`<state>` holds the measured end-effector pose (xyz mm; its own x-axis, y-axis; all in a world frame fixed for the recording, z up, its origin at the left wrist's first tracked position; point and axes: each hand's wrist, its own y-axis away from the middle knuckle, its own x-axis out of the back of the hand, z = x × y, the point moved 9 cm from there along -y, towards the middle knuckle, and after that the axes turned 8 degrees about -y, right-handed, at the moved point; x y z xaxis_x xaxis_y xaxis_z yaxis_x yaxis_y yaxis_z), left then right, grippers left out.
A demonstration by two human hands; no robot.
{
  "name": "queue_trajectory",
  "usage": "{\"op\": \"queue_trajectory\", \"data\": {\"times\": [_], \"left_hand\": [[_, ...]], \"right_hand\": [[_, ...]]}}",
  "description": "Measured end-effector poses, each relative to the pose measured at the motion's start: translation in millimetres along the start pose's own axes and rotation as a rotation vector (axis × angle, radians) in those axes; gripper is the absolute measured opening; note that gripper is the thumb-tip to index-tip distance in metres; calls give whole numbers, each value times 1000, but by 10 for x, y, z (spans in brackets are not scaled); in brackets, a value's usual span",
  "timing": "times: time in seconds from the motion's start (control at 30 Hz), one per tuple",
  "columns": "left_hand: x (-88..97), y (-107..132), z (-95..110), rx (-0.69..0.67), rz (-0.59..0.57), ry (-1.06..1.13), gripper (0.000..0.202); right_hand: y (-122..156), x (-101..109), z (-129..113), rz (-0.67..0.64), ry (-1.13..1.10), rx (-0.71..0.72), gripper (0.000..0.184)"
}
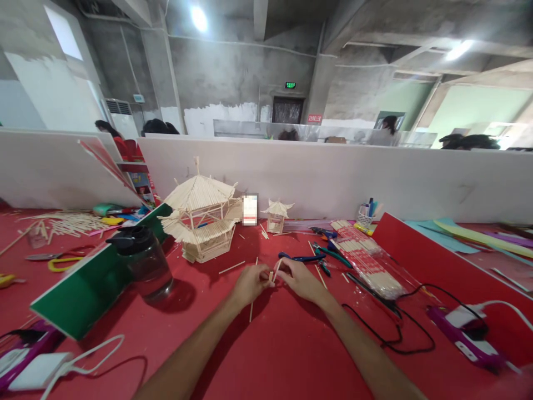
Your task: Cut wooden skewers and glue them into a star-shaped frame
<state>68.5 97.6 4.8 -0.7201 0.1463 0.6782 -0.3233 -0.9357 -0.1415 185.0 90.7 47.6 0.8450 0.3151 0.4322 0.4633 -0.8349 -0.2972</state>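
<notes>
My left hand (249, 283) and my right hand (298, 278) meet over the red table (266, 344), fingers pinched together on a small wooden stick piece (271, 275). A longer thin stick (251, 311) lies under my left hand. Just beyond the hands lie blue-handled pliers (300, 258). A large two-tier stick pavilion (202, 218) stands behind to the left, and a small stick pavilion (277, 215) stands behind the hands.
A dark-lidded clear jar (144, 261) and a green board (89, 283) sit left. A packet of sticks (368, 261), a black cable (387, 328) and a purple tool (466, 333) lie right. White partitions (353, 178) edge the table; other people sit beyond.
</notes>
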Motion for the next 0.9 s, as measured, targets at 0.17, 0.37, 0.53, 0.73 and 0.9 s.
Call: {"op": "queue_trajectory", "data": {"times": [0.17, 0.37, 0.53, 0.73, 0.9], "left_hand": [[-37, -16, -9, -23, -13, 30, 11], [-43, -28, -18, -26, -21, 65, 10], [-33, -35, 10, -46, -51, 15, 11], [29, -14, 119, -86, -36, -14, 13], [65, -25, 104, -89, -2, -41, 19]], "right_hand": [[14, -31, -64, -47, 47, 8, 14], [-4, -48, -60, -59, 119, 49, 17], [1, -78, -91, -67, 148, 82, 16], [-19, -67, -72, 19, 163, 52, 14], [-63, -85, -31, 53, 207, 66, 15]]}}
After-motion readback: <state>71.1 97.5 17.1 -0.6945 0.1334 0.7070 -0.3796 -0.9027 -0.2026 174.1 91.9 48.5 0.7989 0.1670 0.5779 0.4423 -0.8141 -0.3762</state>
